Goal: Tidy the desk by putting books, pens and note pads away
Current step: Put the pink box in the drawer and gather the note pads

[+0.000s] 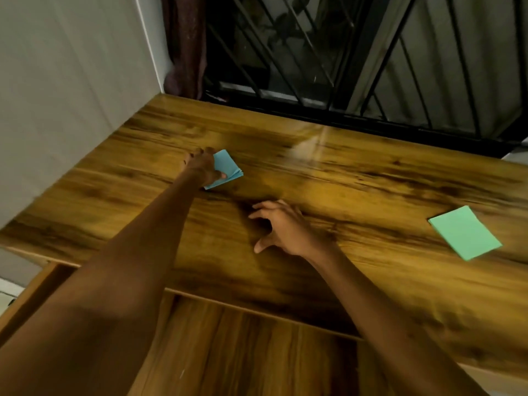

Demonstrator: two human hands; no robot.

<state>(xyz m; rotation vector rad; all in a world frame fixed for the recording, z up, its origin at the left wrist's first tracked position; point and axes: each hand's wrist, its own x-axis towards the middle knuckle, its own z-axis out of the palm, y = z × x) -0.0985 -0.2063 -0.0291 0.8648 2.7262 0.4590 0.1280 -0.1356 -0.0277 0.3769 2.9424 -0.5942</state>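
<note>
On the glossy wood-grain desk top [328,178], two note pads show: a small light-blue square note pad [227,170] toward the far left, and a mint-green rectangular note pad [464,232] lying flat near the right edge, well apart from it. No books or pens in view.

Left hand [201,167] is reached out over the blue pad w/ thumb on its near edge and fingers curled over the far-left side, so it reads as gripping the pad. Pad's right corner fans a bit, sheets splitting apart; whether it's off the surface yet can't be told. Right hand [281,227] sits mid-desk, fingers spread and loosely bent, fingertips on or just above the wood, holding nothing.

Below the near edge at left, an open light-wood drawer [37,292] is partly visible, mostly hidden by the left forearm; contents not seen.

Progress, as a judgement: late stage, since only two pads are on view. Blue pad is the step in hand, prob. headed for the drawer. Green pad untouched, still to go. Desk beyond the frame's right side isn't shown, so more items may remain.
</note>
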